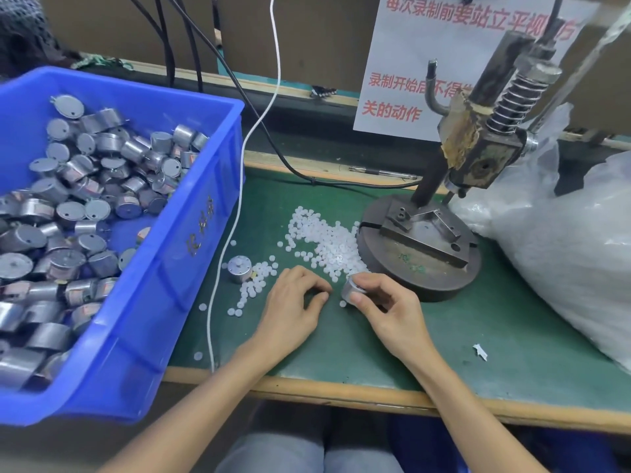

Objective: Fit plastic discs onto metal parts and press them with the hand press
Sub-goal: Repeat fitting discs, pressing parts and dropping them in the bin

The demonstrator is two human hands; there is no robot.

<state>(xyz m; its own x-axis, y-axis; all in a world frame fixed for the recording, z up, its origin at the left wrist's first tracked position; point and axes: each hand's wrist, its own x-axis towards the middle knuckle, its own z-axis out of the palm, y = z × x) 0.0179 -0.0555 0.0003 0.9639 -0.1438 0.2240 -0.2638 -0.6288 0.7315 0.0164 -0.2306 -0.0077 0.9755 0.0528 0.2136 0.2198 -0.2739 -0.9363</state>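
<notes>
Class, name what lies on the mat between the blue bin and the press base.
In the head view: white cord, loose white discs, and one standing metal part.

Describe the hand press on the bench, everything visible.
The hand press stands on the green mat, right of the white disc pile, which touches its base. It looks like dark, worn metal: a round base with a bolted angular fixture plate, an upright column, a head block wrapped in torn brownish tape, and a coil spring above. The fixture looks empty; neither hand touches it.

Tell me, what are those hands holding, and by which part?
The right hand grips a small metal cylinder part by its round side wall. The left hand pinches at the mat; whether it holds a disc cannot be told.
</notes>
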